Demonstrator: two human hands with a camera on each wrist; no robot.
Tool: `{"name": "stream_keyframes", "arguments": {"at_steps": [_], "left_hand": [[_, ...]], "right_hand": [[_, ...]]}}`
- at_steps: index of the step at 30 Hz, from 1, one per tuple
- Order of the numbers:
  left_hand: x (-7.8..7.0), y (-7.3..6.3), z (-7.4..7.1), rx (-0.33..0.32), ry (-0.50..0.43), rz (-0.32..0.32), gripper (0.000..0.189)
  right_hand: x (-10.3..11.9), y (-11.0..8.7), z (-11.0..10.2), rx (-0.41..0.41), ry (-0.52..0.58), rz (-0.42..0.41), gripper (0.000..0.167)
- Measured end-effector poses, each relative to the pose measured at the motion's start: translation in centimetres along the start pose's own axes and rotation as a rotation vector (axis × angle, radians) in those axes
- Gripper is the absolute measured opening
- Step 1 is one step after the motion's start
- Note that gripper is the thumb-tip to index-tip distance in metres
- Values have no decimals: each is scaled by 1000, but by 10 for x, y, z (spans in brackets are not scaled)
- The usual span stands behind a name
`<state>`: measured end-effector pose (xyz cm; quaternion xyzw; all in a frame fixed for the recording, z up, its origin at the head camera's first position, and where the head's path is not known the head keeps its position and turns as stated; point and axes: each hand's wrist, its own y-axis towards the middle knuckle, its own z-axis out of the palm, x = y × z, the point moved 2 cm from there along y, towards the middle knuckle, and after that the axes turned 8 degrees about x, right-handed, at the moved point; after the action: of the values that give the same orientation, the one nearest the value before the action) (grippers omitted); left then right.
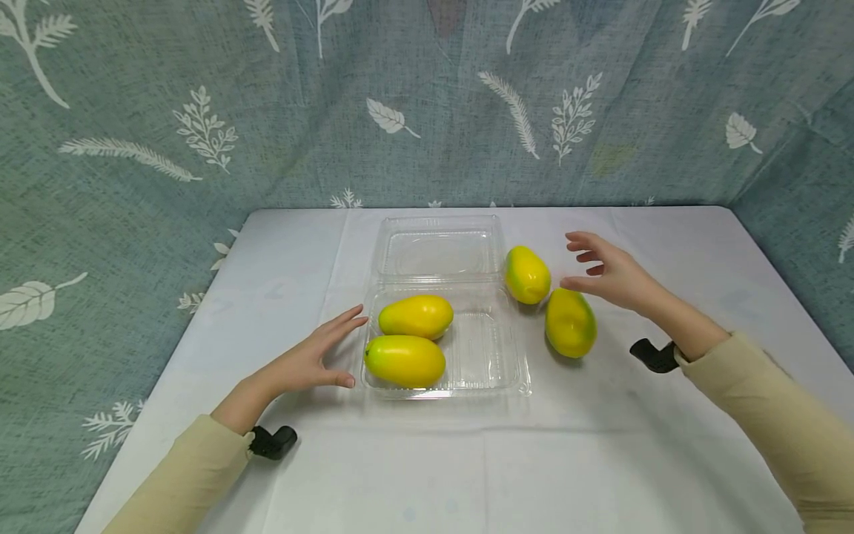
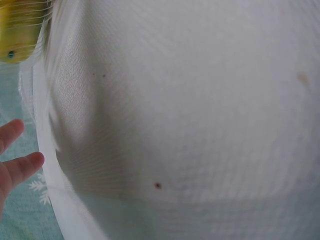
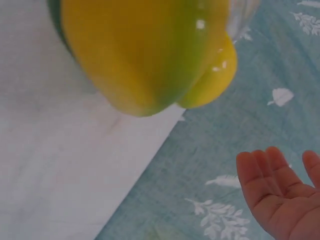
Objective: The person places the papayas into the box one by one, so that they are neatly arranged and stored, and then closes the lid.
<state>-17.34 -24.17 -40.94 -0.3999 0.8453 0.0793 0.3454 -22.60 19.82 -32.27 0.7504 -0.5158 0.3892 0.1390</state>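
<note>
Two yellow mangoes lie side by side in the left half of a clear plastic clamshell box [image 1: 483, 348]: the upper mango [image 1: 415, 317] and the lower mango [image 1: 405, 361]. My left hand [image 1: 310, 358] is just left of the box, fingers spread and holding nothing. To the right of the box, a yellow mango [image 1: 527, 274] lies by the lid, and a yellow-green mango [image 1: 570, 322] sits nearer to me. Above and right of that one hovers my right hand [image 1: 610, 273], fingers parted, with its thumb overlapping the fruit's top edge in the head view. The palm looks bare in the right wrist view.
The box's clear lid [image 1: 440, 252] lies folded back behind its base. A white cloth [image 1: 400, 460] covers the table. Green leaf-patterned fabric [image 1: 427, 111] hangs behind it and along the sides. Each wrist wears a black camera mount [image 1: 273, 443].
</note>
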Motion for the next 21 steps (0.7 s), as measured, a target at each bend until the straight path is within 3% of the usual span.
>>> {"name": "stream_keyframes", "arguments": {"at_steps": [10, 21], "left_hand": [[-1, 0, 0, 3, 0, 5, 91], [-1, 0, 0, 8, -5, -5, 91]], "right_hand": [[-29, -7, 7, -8, 28, 79, 75], [-50, -8, 27, 2, 33, 106, 72]]}}
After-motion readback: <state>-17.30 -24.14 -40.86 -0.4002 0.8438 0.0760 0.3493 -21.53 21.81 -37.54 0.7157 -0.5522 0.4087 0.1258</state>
